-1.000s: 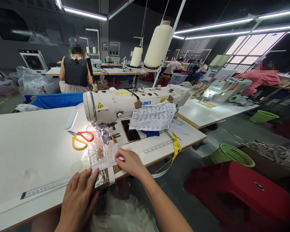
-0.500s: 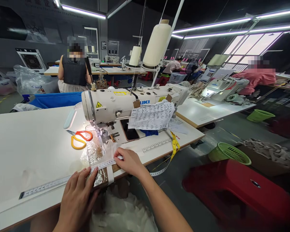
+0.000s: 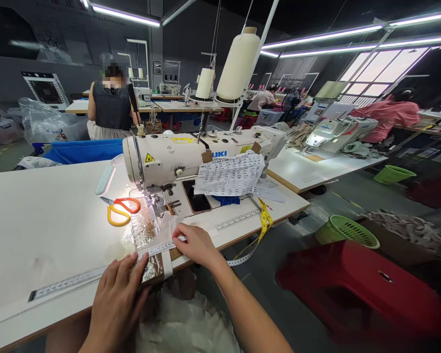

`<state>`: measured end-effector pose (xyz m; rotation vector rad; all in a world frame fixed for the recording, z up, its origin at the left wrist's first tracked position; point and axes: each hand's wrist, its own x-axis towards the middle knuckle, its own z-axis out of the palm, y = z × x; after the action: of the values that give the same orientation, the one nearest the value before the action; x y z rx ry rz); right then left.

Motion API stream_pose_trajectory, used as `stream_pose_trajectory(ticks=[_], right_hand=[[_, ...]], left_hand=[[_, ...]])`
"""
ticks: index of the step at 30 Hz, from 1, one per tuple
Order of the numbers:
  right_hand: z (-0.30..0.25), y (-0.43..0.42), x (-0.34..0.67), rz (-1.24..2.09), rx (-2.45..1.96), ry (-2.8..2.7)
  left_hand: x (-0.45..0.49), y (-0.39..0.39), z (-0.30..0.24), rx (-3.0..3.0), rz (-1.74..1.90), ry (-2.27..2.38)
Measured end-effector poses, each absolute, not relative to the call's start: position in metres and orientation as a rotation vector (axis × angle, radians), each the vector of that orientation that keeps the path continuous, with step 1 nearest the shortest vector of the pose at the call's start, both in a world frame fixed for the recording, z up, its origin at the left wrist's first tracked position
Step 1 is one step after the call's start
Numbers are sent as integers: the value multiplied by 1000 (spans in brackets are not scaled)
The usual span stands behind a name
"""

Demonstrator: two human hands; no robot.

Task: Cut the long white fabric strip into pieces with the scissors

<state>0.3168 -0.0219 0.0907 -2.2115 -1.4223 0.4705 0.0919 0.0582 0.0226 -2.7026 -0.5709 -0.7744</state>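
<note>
My left hand (image 3: 117, 294) lies flat with its fingers stretched out on a shiny clear plastic strip (image 3: 147, 245) at the front edge of the white sewing table (image 3: 40, 225). My right hand (image 3: 196, 244) rests closed on a white fabric band (image 3: 165, 240) beside that strip, fingertips pinching its edge. Both strips run up under the presser foot (image 3: 156, 208) of a white JUKI sewing machine (image 3: 191, 157). A ruler (image 3: 69, 283) is fixed along the table front, under my hands.
Orange-and-yellow scissors (image 3: 119, 211) lie left of the needle. A written paper sheet (image 3: 230, 174) hangs on the machine, a yellow tape measure (image 3: 266, 220) off the table's right edge. White fabric (image 3: 183, 328) lies in my lap. A red stool (image 3: 356, 289) and green basket (image 3: 347, 233) stand right. Other people work at tables behind.
Both hands have stayed on the strips. The view has shifted slightly, nothing else has moved.
</note>
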Motion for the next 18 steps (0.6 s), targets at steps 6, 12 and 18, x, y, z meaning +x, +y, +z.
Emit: stream_pose_trajectory(ticks=[6,12,18], right_hand=[[90,-22,316,455,-2214,-1424],[86,-22,317,418,-2217,-1434],[83,-23,316,394,-2224,-1443]], left_hand=[[92,58,23,-2728,-777,-580],[92,57,23,-2751,-787,-607],[90,60,22,-2729,-779,-556]])
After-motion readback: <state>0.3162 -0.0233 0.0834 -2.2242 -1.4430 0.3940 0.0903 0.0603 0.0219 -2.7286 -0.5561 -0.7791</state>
